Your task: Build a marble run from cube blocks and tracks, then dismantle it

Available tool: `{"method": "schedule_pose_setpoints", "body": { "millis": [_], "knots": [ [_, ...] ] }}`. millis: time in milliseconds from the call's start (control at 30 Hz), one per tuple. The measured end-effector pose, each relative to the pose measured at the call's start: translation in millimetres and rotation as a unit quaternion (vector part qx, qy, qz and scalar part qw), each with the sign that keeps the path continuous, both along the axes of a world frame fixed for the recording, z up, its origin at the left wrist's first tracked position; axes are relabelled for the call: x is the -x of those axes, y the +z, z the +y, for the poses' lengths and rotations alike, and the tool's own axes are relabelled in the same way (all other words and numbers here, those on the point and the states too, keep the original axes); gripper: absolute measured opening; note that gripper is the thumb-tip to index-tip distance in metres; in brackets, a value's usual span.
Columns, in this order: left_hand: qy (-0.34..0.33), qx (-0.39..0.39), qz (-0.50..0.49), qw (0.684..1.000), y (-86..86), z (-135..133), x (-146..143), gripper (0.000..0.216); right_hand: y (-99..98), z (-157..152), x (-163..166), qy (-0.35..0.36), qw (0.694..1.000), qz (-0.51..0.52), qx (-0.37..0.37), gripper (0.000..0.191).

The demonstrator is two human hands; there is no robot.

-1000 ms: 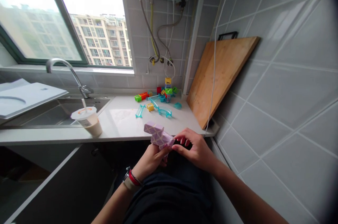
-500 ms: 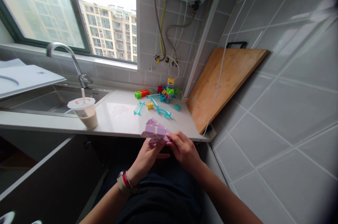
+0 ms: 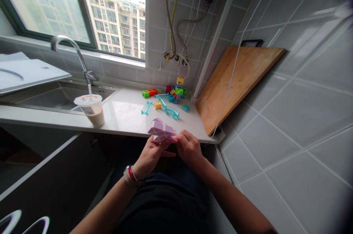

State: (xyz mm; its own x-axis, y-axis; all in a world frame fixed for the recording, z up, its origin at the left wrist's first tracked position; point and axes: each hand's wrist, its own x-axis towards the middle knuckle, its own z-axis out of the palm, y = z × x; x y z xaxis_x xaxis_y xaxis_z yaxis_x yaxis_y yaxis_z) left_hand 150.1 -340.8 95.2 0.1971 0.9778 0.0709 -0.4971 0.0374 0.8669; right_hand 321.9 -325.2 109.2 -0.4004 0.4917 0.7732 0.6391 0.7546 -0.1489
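A pink-and-white twist puzzle of folded triangular segments [image 3: 160, 130] sits between both my hands, just in front of the white counter's [image 3: 124, 114] near edge. My left hand [image 3: 151, 155] grips it from below, fingers curled round its lower part. My right hand [image 3: 189, 148] pinches its right end with thumb and fingers. A watch and red bracelets are on my left wrist.
A lidded cup with a straw [image 3: 92, 109] stands at the counter's front left, beside a sink [image 3: 55, 98] and tap [image 3: 79, 59]. Small coloured plastic toy pieces [image 3: 168, 98] lie at the back. A wooden board [image 3: 237, 79] leans on the right wall. A white cord hangs across the board.
The puzzle has been folded from a longer stick into a more compact block. Both hands stayed on it and rose slightly toward the counter edge as the view shifted.
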Motion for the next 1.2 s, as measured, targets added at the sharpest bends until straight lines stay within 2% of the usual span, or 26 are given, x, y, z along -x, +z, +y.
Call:
{"method": "schedule_pose_setpoints", "body": {
  "millis": [67, 200, 333, 400, 467, 533, 567, 600, 633, 667, 767, 800, 833, 900, 1000, 1100, 1200],
  "knots": [
    [0.015, -0.011, 0.012, 1.0, 0.9, 1, 0, 0.037, 8.7, -6, 3, -0.003, 0.999, 0.02, 0.045, 0.032],
    [0.06, -0.033, 0.053, 0.996, -0.5, 6, 5, 0.039, 28.8, -12, 8, -0.003, 0.984, 0.015, 0.178, 0.03],
    [0.079, -0.067, 0.095, 0.99, -9.2, 6, 8, 0.042, 31.1, -6, 5, 0.032, 0.946, 0.084, 0.312, 0.036],
    [0.067, -0.086, 0.115, 0.987, -15.1, 4, 10, 0.041, 26.3, -1, 3, 0.078, 0.89, 0.152, 0.424, 0.043],
    [0.053, -0.097, 0.133, 0.985, -20.6, 3, 13, 0.04, 22.0, 3, 0, 0.132, 0.796, 0.203, 0.556, 0.047],
    [0.03, -0.097, 0.147, 0.984, -24.4, 2, 15, 0.039, 21.2, 5, -3, 0.165, 0.705, 0.226, 0.652, 0.048],
    [0.022, -0.093, 0.146, 0.985, -25.2, 3, 15, 0.039, 22.5, 6, -5, 0.175, 0.678, 0.229, 0.677, 0.047],
    [0.016, -0.085, 0.14, 0.986, -25.1, 3, 15, 0.039, 24.8, 6, -8, 0.185, 0.666, 0.227, 0.686, 0.048],
    [0.011, -0.073, 0.126, 0.989, -24.2, 3, 15, 0.04, 28.0, 7, -12, 0.195, 0.673, 0.22, 0.678, 0.048],
    [0.007, -0.058, 0.107, 0.993, -22.3, 3, 15, 0.041, 31.5, 7, -16, 0.2, 0.702, 0.21, 0.651, 0.05],
    [-0.01, -0.009, 0.04, 0.999, -13.2, 3, 14, 0.05, 38.1, 7, -30, 0.143, 0.854, 0.16, 0.473, 0.052],
    [-0.017, 0.004, 0.024, 1.0, -9.8, 3, 14, 0.052, 37.4, 6, -33, 0.107, 0.894, 0.147, 0.409, 0.051],
    [-0.022, 0.014, 0.012, 1.0, -6.6, 3, 14, 0.054, 34.7, 5, -36, 0.077, 0.919, 0.14, 0.361, 0.05],
    [-0.034, 0.03, -0.002, 0.999, -1.8, 3, 13, 0.055, 24.6, 2, -37, 0.055, 0.935, 0.145, 0.319, 0.042],
    [-0.066, 0.046, -0.01, 0.997, 0.7, 1, 10, 0.058, 6.3, -3, -33, 0.097, 0.944, 0.145, 0.28, 0.015],
    [-0.098, 0.059, -0.003, 0.993, -1.0, 0, 5, 0.062, -2.6, -5, -30, 0.125, 0.96, 0.104, 0.226, 0.039],
    [-0.133, 0.08, 0.002, 0.988, -3.7, 0, 2, 0.067, 1.4, -3, -35, 0.124, 0.971, 0.051, 0.197, 0.042]
  ]
}}
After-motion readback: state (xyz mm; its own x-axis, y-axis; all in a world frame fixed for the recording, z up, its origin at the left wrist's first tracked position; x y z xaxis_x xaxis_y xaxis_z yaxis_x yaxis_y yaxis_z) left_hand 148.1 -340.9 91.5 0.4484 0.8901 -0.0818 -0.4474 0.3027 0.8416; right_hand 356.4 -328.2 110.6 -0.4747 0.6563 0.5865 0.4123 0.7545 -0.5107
